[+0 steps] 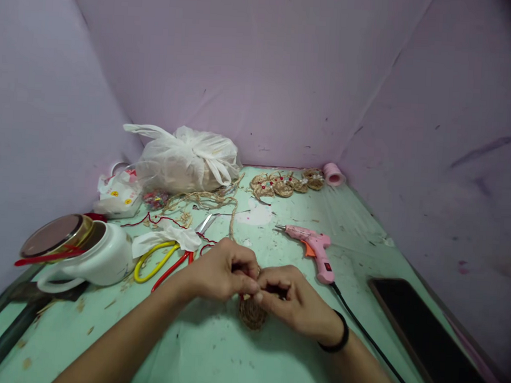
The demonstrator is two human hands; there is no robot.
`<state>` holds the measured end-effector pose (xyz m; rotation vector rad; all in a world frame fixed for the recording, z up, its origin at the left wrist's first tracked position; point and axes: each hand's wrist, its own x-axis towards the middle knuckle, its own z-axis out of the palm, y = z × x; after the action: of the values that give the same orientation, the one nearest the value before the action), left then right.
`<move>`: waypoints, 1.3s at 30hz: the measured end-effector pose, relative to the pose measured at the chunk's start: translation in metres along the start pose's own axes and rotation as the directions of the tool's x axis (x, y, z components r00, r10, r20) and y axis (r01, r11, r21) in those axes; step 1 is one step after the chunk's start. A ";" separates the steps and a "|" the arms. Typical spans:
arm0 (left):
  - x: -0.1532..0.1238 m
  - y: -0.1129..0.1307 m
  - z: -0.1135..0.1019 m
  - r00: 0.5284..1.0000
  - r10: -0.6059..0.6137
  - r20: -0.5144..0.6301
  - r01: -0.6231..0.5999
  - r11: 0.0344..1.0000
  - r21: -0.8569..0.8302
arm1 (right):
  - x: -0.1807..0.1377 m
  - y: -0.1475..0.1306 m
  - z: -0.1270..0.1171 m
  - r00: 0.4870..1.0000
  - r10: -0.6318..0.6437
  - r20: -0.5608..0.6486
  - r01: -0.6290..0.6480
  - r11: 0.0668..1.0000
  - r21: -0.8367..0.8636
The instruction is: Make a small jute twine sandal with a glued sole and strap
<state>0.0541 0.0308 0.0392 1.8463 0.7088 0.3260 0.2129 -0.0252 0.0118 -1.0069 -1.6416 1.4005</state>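
Near the front middle of the table, a round coiled piece of braided straw cord hangs below my fingertips. My left hand pinches at its upper edge, thumb and forefinger together. From the other side my right hand pinches the same edge, its fingertips meeting the left ones. A small red bit shows at the top of the coil, too covered to make out. A length of straw cord runs up the table from behind my left hand.
A pink glue gun with a black cable lies right, beside a black phone. Scissors, a white teapot and a hammer lie left. Behind are a plastic bag, decorated straw coils and pink thread.
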 end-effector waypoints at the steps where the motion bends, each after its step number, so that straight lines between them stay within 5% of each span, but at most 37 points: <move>1: 0.002 -0.003 0.000 0.999 -0.032 0.000 0.032 0.981 -0.193 | 0.000 0.000 0.000 1.000 0.008 -0.006 -0.007 0.996 0.087; 3: 0.006 -0.008 0.002 0.997 -0.066 -0.046 0.038 0.894 -0.447 | -0.001 0.003 0.001 0.997 0.015 -0.081 0.005 0.970 0.243; 6: 0.010 -0.011 0.004 0.991 -0.082 -0.108 0.010 0.840 -0.543 | -0.001 0.010 0.001 0.980 0.031 -0.199 0.050 0.919 0.392; 17: 0.011 -0.006 0.004 0.963 -0.041 -0.268 -0.027 0.969 -0.245 | 0.002 0.009 0.005 0.975 0.150 -0.164 -0.053 0.874 0.482; 24: 0.013 -0.006 0.008 0.951 -0.064 -0.301 0.004 0.980 -0.198 | 0.005 0.009 0.009 0.913 0.276 -0.299 -0.092 0.856 0.508; 30: 0.009 -0.003 0.001 0.945 0.006 -0.326 -0.068 0.982 -0.179 | 0.006 0.007 0.009 0.913 0.312 -0.264 -0.143 0.849 0.509; 35: -0.001 0.008 -0.016 0.973 0.070 -0.221 -0.101 0.986 -0.135 | 0.006 0.007 0.006 0.873 0.267 -0.409 -0.035 0.870 0.492; 39: -0.001 0.009 -0.023 0.995 -0.059 -0.079 0.054 0.996 -0.066 | 0.007 0.006 0.005 0.874 0.215 -0.436 0.016 0.884 0.467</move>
<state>0.0437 0.0453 0.0559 1.7573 0.7955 0.3839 0.2062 -0.0208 0.0059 -1.0555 -0.8475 1.3776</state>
